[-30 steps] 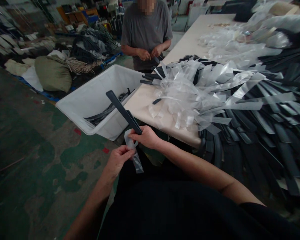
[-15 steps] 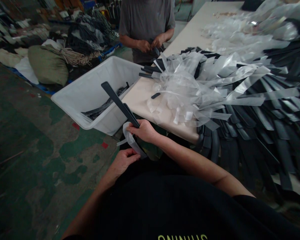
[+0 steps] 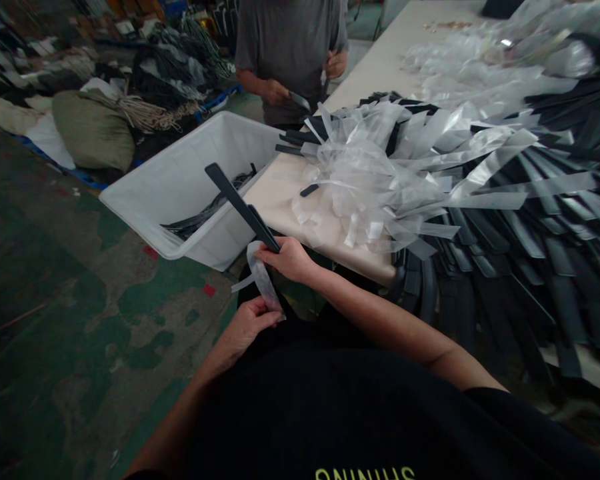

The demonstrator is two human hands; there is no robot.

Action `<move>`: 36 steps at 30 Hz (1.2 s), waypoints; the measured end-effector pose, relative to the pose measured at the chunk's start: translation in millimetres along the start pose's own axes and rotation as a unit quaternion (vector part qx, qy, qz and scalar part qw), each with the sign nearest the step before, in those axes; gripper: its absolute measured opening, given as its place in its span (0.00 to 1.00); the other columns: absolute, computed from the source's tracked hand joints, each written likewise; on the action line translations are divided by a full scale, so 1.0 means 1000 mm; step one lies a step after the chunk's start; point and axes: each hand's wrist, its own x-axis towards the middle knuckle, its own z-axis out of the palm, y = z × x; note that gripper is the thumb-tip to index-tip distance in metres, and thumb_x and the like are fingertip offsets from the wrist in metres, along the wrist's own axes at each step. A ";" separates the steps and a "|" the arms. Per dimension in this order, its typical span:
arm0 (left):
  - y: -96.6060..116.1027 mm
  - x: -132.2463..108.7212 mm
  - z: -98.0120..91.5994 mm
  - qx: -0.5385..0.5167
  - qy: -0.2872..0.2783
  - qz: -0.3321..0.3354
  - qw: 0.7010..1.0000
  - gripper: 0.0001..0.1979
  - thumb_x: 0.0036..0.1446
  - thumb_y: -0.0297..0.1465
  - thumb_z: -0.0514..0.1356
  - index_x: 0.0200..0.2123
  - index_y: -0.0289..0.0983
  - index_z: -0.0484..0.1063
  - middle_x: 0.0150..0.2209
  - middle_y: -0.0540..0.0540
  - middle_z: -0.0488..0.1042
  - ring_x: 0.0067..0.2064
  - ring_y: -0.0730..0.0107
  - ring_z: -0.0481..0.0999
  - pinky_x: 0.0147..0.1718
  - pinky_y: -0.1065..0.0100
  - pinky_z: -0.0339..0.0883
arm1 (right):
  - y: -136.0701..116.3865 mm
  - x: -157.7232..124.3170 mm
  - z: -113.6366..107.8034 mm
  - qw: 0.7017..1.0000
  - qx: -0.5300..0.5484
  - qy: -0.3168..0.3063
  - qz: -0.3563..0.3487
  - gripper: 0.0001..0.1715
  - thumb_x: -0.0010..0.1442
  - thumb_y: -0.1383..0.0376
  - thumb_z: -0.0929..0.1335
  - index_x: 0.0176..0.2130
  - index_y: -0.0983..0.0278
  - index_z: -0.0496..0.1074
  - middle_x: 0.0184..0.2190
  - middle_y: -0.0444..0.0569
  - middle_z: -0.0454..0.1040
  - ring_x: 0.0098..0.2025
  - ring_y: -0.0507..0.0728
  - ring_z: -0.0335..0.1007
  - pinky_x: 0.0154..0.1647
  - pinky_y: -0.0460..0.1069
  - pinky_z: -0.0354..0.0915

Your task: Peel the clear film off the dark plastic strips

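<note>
My right hand [image 3: 291, 259] is closed around a flat black strip [image 3: 233, 195], which slants up and left past the table corner. A second dark strip end lies against it. My left hand [image 3: 247, 325], lower and nearer my body, pinches the bottom end of a translucent plastic film strip [image 3: 264, 285]. The film's top reaches the fingers of my right hand, and a loose tail of it sticks out to the left. Whether the black strip continues below my right hand is hard to see against my dark clothing.
A white bin [image 3: 150, 190] with dark strips inside stands left of the table [image 3: 275, 190]. Crumpled clear film [image 3: 355, 173] and many black strips [image 3: 510, 267] cover the table's right side. Across from me, a person [image 3: 293, 53] in grey holds dark strips. A green sack [image 3: 93, 130] lies back left.
The film between my hands shows more fully, and my left hand has shifted slightly. The other person's hands, close together before, are now apart. My right hand keeps its hold on the black strip.
</note>
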 end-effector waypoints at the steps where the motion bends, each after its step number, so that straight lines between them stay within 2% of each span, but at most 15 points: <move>1: 0.000 -0.001 0.000 -0.001 -0.002 -0.002 1.000 0.05 0.47 0.28 0.66 0.31 0.37 0.79 0.28 0.50 0.76 0.28 0.72 0.70 0.32 0.70 0.63 | 0.000 0.001 0.000 1.000 0.001 -0.001 0.005 0.10 0.57 0.62 0.70 0.28 0.66 0.72 0.20 0.40 0.70 0.22 0.48 0.63 0.23 0.42 0.58; 6: 0.005 -0.004 0.000 -0.058 -0.011 -0.038 0.998 0.08 0.49 0.33 0.69 0.31 0.35 0.81 0.28 0.45 0.79 0.28 0.70 0.74 0.31 0.69 0.68 | 0.001 0.001 -0.003 0.999 0.008 -0.026 0.033 0.10 0.62 0.62 0.68 0.32 0.66 0.70 0.22 0.41 0.72 0.17 0.46 0.60 0.17 0.41 0.58; 9: 0.008 -0.003 -0.007 -0.183 0.034 -0.046 0.981 0.12 0.43 0.35 0.73 0.29 0.33 0.80 0.31 0.42 0.80 0.30 0.69 0.77 0.33 0.68 0.72 | 0.000 -0.010 -0.009 0.995 0.022 -0.084 0.043 0.16 0.68 0.56 0.62 0.39 0.66 0.69 0.26 0.43 0.74 0.16 0.46 0.60 0.15 0.41 0.60; 11: 0.012 0.001 -0.015 -0.282 0.099 -0.016 0.954 0.13 0.39 0.32 0.76 0.27 0.33 0.79 0.30 0.43 0.80 0.30 0.69 0.78 0.35 0.68 0.74 | -0.001 -0.024 -0.014 0.989 0.029 -0.136 0.041 0.22 0.71 0.52 0.56 0.43 0.67 0.66 0.27 0.45 0.74 0.16 0.46 0.61 0.16 0.41 0.60; 13: 0.017 0.005 -0.022 -0.362 0.165 0.018 0.917 0.12 0.39 0.29 0.76 0.25 0.34 0.77 0.28 0.46 0.80 0.30 0.69 0.78 0.36 0.67 0.75 | -0.001 -0.041 -0.019 0.982 0.029 -0.187 0.024 0.27 0.71 0.49 0.53 0.43 0.67 0.65 0.29 0.46 0.74 0.16 0.46 0.61 0.17 0.41 0.61; 17: 0.036 0.013 -0.031 -0.465 0.264 0.038 0.844 0.08 0.54 0.25 0.67 0.24 0.35 0.73 0.26 0.50 0.78 0.29 0.72 0.78 0.37 0.67 0.75 | -0.002 -0.075 -0.026 0.969 0.050 -0.243 0.000 0.28 0.69 0.45 0.56 0.44 0.67 0.66 0.34 0.48 0.74 0.19 0.46 0.64 0.20 0.42 0.62; 20: 0.049 0.018 -0.034 -0.512 0.300 0.054 0.803 0.11 0.62 0.24 0.59 0.25 0.35 0.72 0.26 0.51 0.77 0.29 0.76 0.77 0.38 0.68 0.73 | -0.003 -0.091 -0.030 0.970 0.062 -0.233 0.019 0.30 0.69 0.44 0.56 0.44 0.67 0.67 0.33 0.48 0.74 0.20 0.46 0.63 0.20 0.42 0.60; 23: 0.056 0.021 -0.037 -0.531 0.306 0.063 0.788 0.13 0.66 0.27 0.56 0.27 0.35 0.71 0.26 0.50 0.76 0.29 0.76 0.77 0.39 0.68 0.72 | -0.003 -0.099 -0.031 0.973 0.034 -0.225 0.037 0.30 0.71 0.47 0.52 0.43 0.66 0.69 0.29 0.47 0.74 0.19 0.47 0.61 0.19 0.42 0.58; 29: 0.056 0.023 -0.047 -0.527 0.306 0.062 0.790 0.13 0.66 0.32 0.56 0.29 0.36 0.71 0.33 0.48 0.79 0.35 0.72 0.79 0.42 0.66 0.72 | -0.002 -0.096 -0.026 0.983 -0.098 -0.156 -0.010 0.21 0.69 0.59 0.59 0.30 0.65 0.71 0.30 0.48 0.75 0.29 0.51 0.68 0.32 0.45 0.61; 36: 0.058 0.017 -0.040 -0.533 0.279 0.069 0.796 0.09 0.65 0.31 0.57 0.32 0.37 0.73 0.35 0.47 0.78 0.37 0.71 0.79 0.42 0.66 0.72 | -0.003 -0.082 -0.017 0.980 -0.156 -0.122 -0.021 0.17 0.67 0.60 0.61 0.31 0.64 0.70 0.25 0.45 0.72 0.26 0.51 0.66 0.29 0.45 0.57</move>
